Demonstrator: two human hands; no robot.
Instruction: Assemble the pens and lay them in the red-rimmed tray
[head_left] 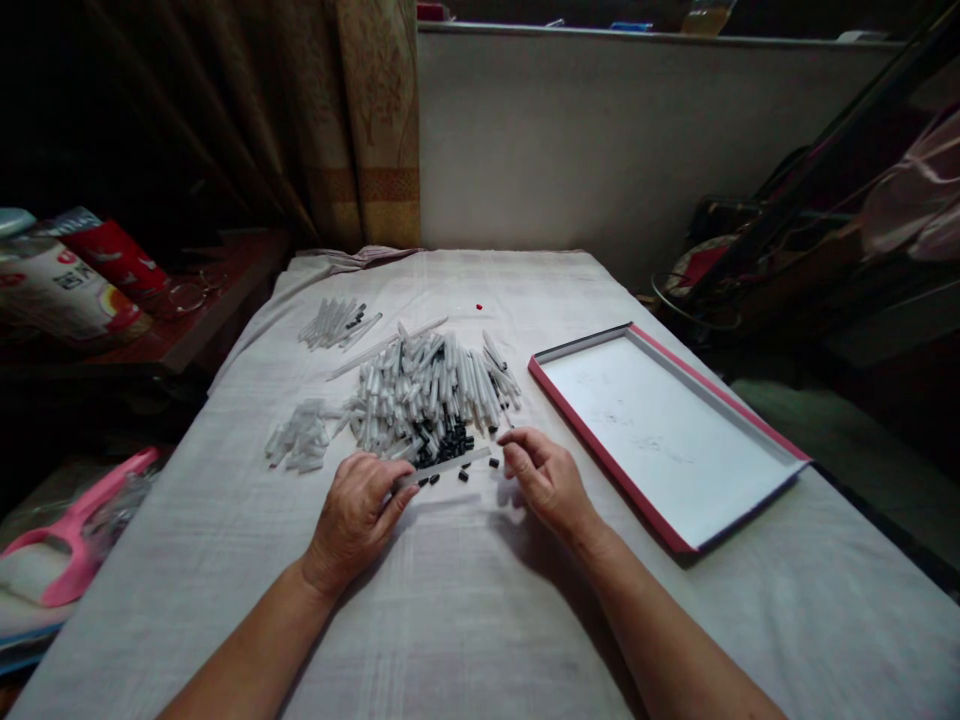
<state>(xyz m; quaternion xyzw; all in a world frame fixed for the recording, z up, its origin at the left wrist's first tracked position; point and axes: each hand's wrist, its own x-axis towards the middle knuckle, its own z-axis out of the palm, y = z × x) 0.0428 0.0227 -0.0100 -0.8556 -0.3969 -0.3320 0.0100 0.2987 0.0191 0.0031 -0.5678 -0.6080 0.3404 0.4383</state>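
Note:
My left hand [362,508] pinches one end of a clear pen barrel [454,463], whose free end points right and slightly up. A short gap away, my right hand [546,474] has thumb and forefinger closed together at the barrel's far end; a small dark bit shows at the fingertips, too small to name. Behind both hands lies a heap of translucent pen barrels [420,385]. Small black plugs [456,440] are gathered at its near edge, and several loose ones, such as a black plug [463,476], lie just under the held barrel.
Left of the heap sit a pile of short clear caps [300,436] and, farther back, a row of barrels [330,322]. A shallow red-edged box lid [660,450] lies at the right. One red bit [479,307] is near the back. Pink-handled scissors [75,530] are far left.

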